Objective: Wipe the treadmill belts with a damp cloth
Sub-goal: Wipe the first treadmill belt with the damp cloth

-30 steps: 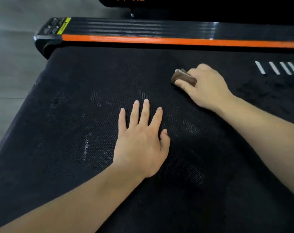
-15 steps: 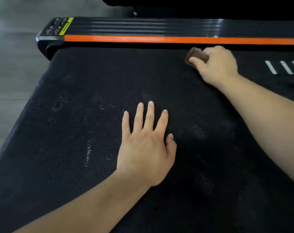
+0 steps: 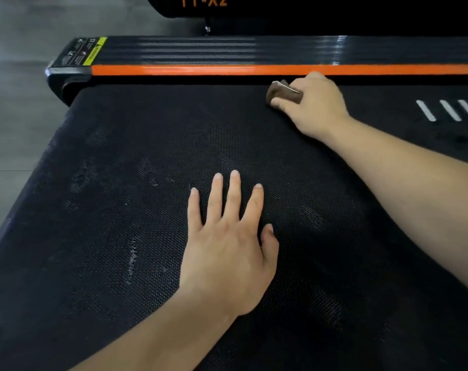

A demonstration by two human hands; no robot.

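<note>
A black textured treadmill belt (image 3: 107, 236) fills most of the view, with pale dusty smudges on its left half. My right hand (image 3: 314, 105) grips a small folded brown cloth (image 3: 281, 93) and presses it on the belt at the far edge, just below the orange side rail. My left hand (image 3: 227, 250) lies flat on the middle of the belt, fingers straight and spread, holding nothing.
An orange stripe (image 3: 200, 70) runs along the far black side rail (image 3: 187, 50), which carries a yellow warning label (image 3: 95, 50) at its left end. White bars (image 3: 449, 109) are printed on the belt at the right. Grey floor (image 3: 16, 116) lies to the left.
My right hand pushed the cloth from mid-belt away to the far edge by the orange rail, then slid it slightly left. My left hand stayed flat in place.
</note>
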